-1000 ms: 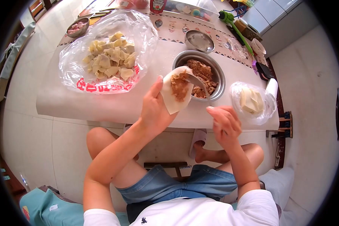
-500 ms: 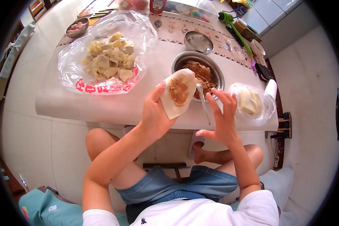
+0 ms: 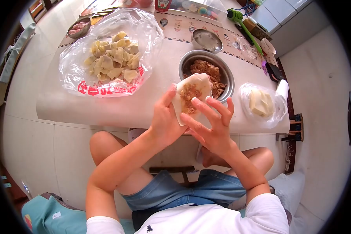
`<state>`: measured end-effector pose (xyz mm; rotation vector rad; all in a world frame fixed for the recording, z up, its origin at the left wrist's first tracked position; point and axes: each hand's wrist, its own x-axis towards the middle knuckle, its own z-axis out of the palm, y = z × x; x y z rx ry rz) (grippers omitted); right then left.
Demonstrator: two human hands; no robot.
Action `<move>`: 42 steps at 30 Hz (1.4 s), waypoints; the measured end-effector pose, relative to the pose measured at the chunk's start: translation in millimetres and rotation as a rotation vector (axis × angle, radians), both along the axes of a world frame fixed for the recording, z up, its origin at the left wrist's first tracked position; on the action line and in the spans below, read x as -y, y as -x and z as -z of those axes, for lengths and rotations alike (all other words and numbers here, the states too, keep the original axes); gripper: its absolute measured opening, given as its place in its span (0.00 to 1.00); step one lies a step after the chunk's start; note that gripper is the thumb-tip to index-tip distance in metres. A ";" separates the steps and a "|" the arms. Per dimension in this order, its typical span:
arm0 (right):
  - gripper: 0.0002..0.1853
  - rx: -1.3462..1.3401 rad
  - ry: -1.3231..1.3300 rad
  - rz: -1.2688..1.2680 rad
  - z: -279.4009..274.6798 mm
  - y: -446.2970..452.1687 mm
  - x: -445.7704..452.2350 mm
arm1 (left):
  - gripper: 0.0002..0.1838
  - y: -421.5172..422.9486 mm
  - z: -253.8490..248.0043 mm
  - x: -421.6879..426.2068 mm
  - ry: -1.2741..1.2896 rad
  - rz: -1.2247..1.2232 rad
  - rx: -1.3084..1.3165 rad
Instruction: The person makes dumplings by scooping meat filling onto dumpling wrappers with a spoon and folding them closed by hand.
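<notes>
My left hand (image 3: 165,121) is closed on a wonton wrapper (image 3: 177,103), which lies tilted across its fingers with meat filling (image 3: 190,95) spread over the middle. My right hand (image 3: 214,126) is at the wrapper's near right side, fingers spread. Its fingertips overlap the wrapper's lower edge in view; whether they press on it I cannot tell. Just beyond the wrapper stands a metal bowl (image 3: 184,61) of brown minced filling (image 3: 206,71). The spoon is hidden from view.
A plastic bag (image 3: 76,64) bearing folded wontons (image 3: 113,58) lies on the left. To the right, a stack of wrappers (image 3: 260,103) sits in another bag. A smaller metal bowl (image 3: 207,40), a meat bowl (image 3: 79,28) and a ketchup packet (image 3: 162,4) stand farther back.
My right hand has moved left, from beside the bowl to the wrapper. The wrapper has shifted slightly right in my left hand. The spoon handle seen earlier at the bowl no longer shows.
</notes>
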<state>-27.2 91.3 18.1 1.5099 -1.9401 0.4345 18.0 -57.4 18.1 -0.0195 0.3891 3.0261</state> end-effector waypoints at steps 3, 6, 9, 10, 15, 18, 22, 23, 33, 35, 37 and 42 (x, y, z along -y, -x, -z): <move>0.14 0.003 0.098 -0.070 0.1 0.4 1.6 | 0.30 1.3 1.3 -1.5 0.028 -0.021 -0.010; 0.11 0.267 0.095 -0.042 -12.4 1.5 -2.8 | 0.30 1.7 2.6 -1.6 0.027 -0.026 0.009; 0.10 0.388 0.253 0.067 -23.3 12.3 2.7 | 0.29 1.1 -3.9 -4.2 0.020 -0.033 -0.071; 0.10 0.369 0.197 0.052 -28.9 10.7 1.9 | 0.28 0.8 -4.8 -5.1 0.024 -0.035 -0.079; 0.10 0.216 0.026 -0.084 -22.7 7.5 1.1 | 0.29 -0.4 -6.2 -3.7 0.049 -0.012 -0.131; 0.10 0.245 0.101 -0.050 -24.5 9.0 2.8 | 0.26 0.1 2.3 -3.7 -0.002 0.029 -0.014; 0.08 0.323 0.228 0.177 -39.4 20.4 9.9 | 0.24 -2.3 2.3 -5.4 -0.061 0.042 -0.122; 0.08 0.309 0.219 0.206 -38.6 23.1 12.1 | 0.24 -2.9 1.3 -7.6 0.006 0.022 -0.124; 0.09 0.199 0.107 0.148 -28.4 24.1 -4.4 | 0.24 -0.8 6.4 -7.0 0.165 -0.021 -0.074; 0.09 0.382 0.250 0.180 -30.6 24.7 -1.7 | 0.24 1.0 5.1 -12.1 0.217 -0.062 -0.113; 0.10 0.556 0.316 0.208 -29.9 26.1 0.6 | 0.24 1.6 5.9 -15.4 0.260 -0.080 -0.113; 0.09 0.961 0.429 0.157 -23.1 22.4 0.2 | 0.24 1.6 11.5 -13.1 0.295 -0.103 -0.021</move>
